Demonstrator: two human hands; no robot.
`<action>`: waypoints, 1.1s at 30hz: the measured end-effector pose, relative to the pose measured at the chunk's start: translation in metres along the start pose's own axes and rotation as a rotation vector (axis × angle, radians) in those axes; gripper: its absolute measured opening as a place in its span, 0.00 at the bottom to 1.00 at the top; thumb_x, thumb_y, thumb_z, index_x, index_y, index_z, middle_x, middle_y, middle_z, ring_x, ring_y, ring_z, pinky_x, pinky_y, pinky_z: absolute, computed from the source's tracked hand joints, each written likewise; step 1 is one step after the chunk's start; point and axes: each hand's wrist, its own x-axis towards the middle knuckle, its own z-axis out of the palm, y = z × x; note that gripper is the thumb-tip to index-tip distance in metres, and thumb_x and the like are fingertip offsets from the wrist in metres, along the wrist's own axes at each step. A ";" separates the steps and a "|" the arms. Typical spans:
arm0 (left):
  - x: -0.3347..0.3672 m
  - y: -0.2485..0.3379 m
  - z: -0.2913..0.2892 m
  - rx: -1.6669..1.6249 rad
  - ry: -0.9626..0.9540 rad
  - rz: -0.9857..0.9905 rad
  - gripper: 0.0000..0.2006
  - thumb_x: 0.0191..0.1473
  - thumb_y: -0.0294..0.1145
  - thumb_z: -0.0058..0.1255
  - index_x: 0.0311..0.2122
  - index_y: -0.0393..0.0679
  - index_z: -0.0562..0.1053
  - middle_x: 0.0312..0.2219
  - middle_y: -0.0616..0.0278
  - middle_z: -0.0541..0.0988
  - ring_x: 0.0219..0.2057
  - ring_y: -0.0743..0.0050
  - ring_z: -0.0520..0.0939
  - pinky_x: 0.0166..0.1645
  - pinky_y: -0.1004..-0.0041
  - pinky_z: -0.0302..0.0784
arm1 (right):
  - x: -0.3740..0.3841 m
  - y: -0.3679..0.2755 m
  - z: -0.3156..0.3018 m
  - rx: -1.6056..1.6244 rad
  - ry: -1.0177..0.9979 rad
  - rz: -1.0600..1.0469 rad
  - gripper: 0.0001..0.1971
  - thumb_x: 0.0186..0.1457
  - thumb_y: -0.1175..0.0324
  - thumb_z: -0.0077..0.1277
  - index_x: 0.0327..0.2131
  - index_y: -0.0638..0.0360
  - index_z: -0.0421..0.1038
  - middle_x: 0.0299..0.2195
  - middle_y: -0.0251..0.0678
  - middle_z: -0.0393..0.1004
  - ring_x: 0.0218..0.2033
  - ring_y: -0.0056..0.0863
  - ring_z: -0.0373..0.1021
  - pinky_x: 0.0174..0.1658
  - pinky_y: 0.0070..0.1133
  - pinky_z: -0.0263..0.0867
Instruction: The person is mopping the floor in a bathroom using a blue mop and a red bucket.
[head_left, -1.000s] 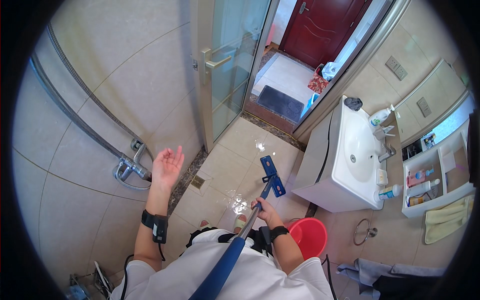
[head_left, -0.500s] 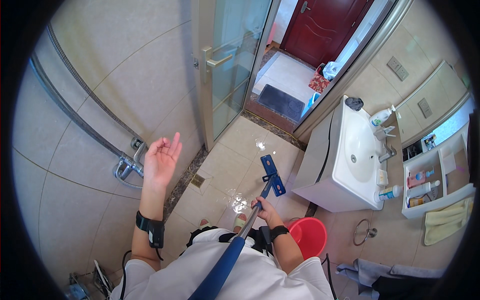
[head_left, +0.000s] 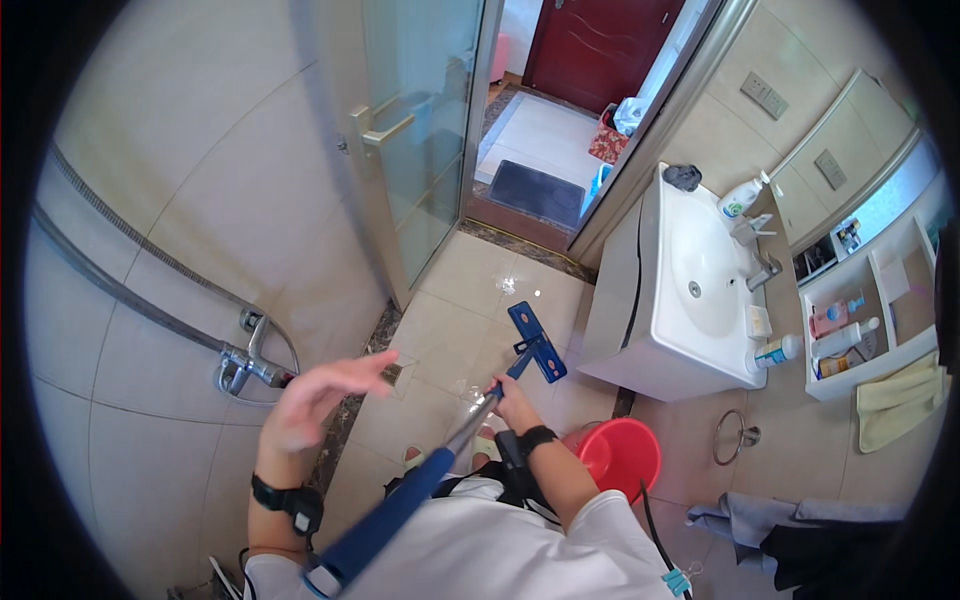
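My right hand (head_left: 513, 402) is wrapped round the lower pole of a flat mop (head_left: 466, 437). The mop's blue rectangular head (head_left: 537, 343) is low over the tiled floor beside the vanity; I cannot tell whether it touches. Its thick blue handle slants up past my chest toward the lower left. My left hand (head_left: 325, 395) is raised on the left, apart from the handle and holding nothing. Its fingers stretch rightward, somewhat smeared by motion. Close behind it is the wall-mounted shower tap (head_left: 250, 362). A red bucket (head_left: 622, 455) stands on the floor beside my right forearm.
A white sink vanity (head_left: 655, 345) fills the right side, with bottles along its back edge. An open glass door (head_left: 418, 130) stands at the far left of a doorway with a raised sill (head_left: 530, 250). Wet patches shine on the floor. A metal towel ring (head_left: 731, 438) hangs right.
My left hand has turned and lowered, its fingers now pointing right instead of up. The mop handle's upper end has swung left, while my right hand keeps its grip. The view has shifted.
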 end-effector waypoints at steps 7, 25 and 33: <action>0.009 0.032 0.014 -0.217 -0.205 0.515 0.18 0.35 0.45 0.50 0.26 0.41 0.66 0.19 0.61 0.71 0.24 0.69 0.73 0.38 0.65 0.62 | -0.004 -0.001 0.066 0.376 -0.024 -0.055 0.06 0.38 0.78 0.36 0.16 0.57 0.51 0.09 0.28 0.53 0.09 0.19 0.53 0.14 0.14 0.55; 0.153 -0.068 0.011 -0.172 -0.050 0.553 0.08 0.31 0.23 0.50 0.13 0.43 0.62 0.07 0.66 0.66 0.11 0.76 0.68 0.23 0.76 0.66 | 0.118 -0.167 0.054 0.409 -0.099 -0.124 0.05 0.35 0.76 0.36 0.12 0.56 0.54 0.07 0.30 0.53 0.09 0.21 0.53 0.13 0.15 0.54; 0.125 -0.073 0.001 -0.076 0.312 0.396 0.10 0.31 0.24 0.49 0.11 0.45 0.60 0.05 0.70 0.64 0.08 0.80 0.66 0.17 0.80 0.61 | 0.161 -0.140 0.077 0.013 0.055 -0.089 0.04 0.33 0.75 0.34 0.11 0.59 0.54 0.09 0.36 0.56 0.11 0.29 0.56 0.16 0.23 0.57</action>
